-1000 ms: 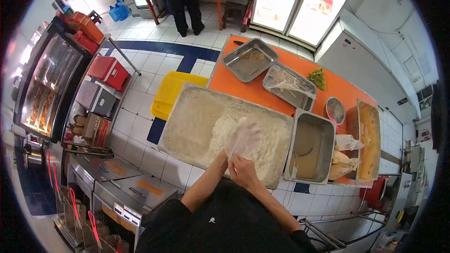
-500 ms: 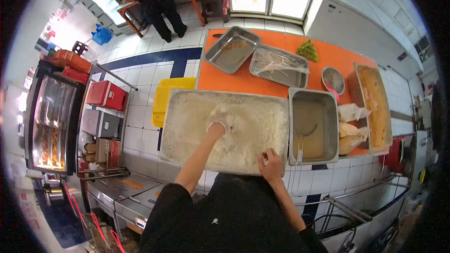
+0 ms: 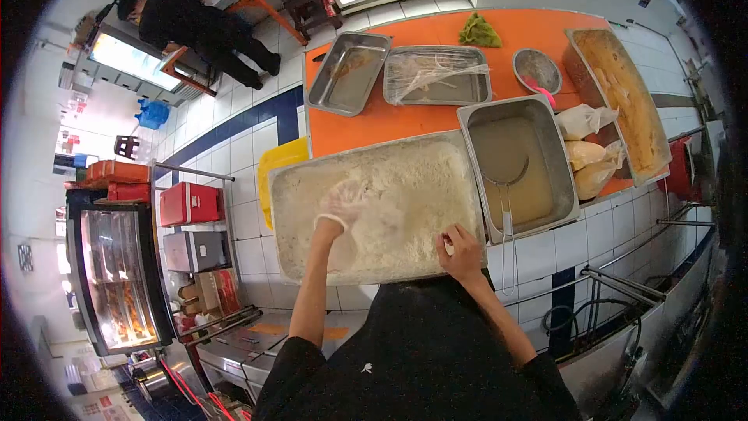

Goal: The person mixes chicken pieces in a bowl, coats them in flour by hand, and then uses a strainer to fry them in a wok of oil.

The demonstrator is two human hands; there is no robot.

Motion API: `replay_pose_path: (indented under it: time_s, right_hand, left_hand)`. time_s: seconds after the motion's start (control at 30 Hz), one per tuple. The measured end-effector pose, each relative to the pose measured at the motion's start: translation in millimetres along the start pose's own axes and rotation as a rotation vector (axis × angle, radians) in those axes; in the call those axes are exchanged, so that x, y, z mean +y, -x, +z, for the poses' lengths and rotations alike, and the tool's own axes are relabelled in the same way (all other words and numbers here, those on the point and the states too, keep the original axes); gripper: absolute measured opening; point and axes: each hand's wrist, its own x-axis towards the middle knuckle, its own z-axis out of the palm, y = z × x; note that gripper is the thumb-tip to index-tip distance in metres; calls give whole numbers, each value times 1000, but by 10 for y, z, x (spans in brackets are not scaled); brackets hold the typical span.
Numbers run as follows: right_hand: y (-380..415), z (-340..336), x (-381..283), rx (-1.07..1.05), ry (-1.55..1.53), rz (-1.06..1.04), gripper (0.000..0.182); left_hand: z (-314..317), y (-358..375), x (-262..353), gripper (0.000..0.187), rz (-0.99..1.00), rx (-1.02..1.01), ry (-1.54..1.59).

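Note:
A large metal tray (image 3: 300,175) of pale, flour-like powder lies in front of me. My left hand (image 3: 340,206) reaches into its left half. Powder coats this hand and motion smears it, so its fingers do not show clearly. My right hand (image 3: 461,253) is over the tray's near right corner, its fingers curled in over the powder; whatever they might hold is hidden. Right of the tray stands a deep metal pan (image 3: 565,164) of cloudy liquid. A round wire strainer (image 3: 506,222) lies in it, its handle hanging over the near rim.
On the orange table (image 3: 351,131) are an open metal pan (image 3: 319,92), a plastic-wrapped pan (image 3: 487,82), a green cloth (image 3: 479,31), a bowl (image 3: 538,70), filled bags (image 3: 584,121) and a long container (image 3: 662,152). A person (image 3: 195,23) stands at the back left. A lit display case (image 3: 117,273) is at left.
My left hand has moved left through the powder and turned blurry. My right hand stays by the tray's near right corner. The whole view has tilted.

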Motion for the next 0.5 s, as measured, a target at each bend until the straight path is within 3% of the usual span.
replay_pose_path:
  time_s: [0.03,0.1,0.2,0.27,0.33,0.4,0.43,0.5]
  right_hand:
    - [-5,11,15,-5,1,-5,18]
    - [0,27,25,6,-21,-1,18]
    - [25,46,54,3,-39,1,18]
    - [-6,13,65,-12,-34,-10,17]
    - [7,4,18,8,-56,13,17]
    - [14,9,34,0,-46,13,17]
    - [18,3,45,-8,-33,11,17]
    - [26,1,37,2,-45,24,17]
  left_hand:
    - [-42,-103,1,51,1,3,-1]
    - [-95,-304,14,58,15,-79,-296]
    - [494,-448,-47,61,-117,-73,-421]
    - [885,-403,-62,60,-65,-68,-322]
    - [878,-268,30,60,-25,-72,-230]
    - [481,-7,510,64,129,-497,-299]
    - [427,97,683,64,136,-504,-303]
    - [460,357,901,61,-8,-300,-334]
